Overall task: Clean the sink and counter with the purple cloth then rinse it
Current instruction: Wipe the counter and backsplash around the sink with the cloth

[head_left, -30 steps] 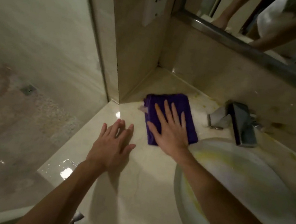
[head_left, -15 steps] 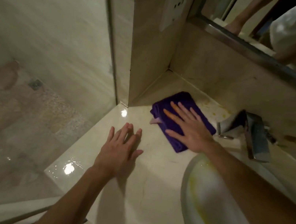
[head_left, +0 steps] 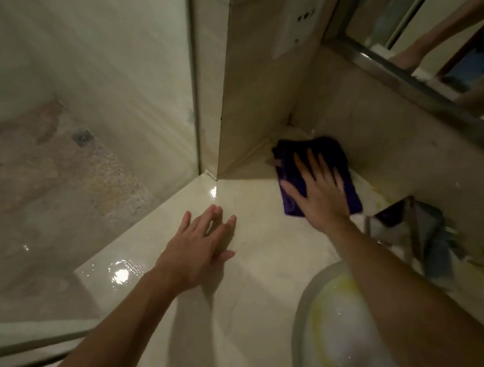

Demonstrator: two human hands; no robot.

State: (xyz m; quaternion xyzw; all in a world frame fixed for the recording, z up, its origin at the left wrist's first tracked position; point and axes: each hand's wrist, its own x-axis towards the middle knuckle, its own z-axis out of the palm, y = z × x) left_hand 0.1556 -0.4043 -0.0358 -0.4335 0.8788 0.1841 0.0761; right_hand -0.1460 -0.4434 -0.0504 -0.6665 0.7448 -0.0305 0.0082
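The purple cloth (head_left: pixel 296 155) lies folded on the pale stone counter (head_left: pixel 257 280), pushed into the back corner where two walls meet. My right hand (head_left: pixel 317 194) presses flat on the cloth, fingers spread, covering its near half. My left hand (head_left: pixel 199 249) rests flat on the bare counter nearer to me, fingers apart, holding nothing. The white oval sink (head_left: pixel 333 338) with yellow stains sits at the lower right, partly hidden by my right forearm. The metal tap (head_left: pixel 427 239) stands behind the sink, blurred.
A glass shower screen (head_left: pixel 70 126) rises along the counter's left edge. A tiled pillar (head_left: pixel 256 75) carries a white socket plate (head_left: pixel 293 18). A framed mirror (head_left: pixel 442 56) hangs above the back wall. Water glistens on the counter's near left corner (head_left: pixel 122 274).
My right hand has slid the cloth away from me, from the counter's middle into the back corner. My left hand has stayed flat in the same place.
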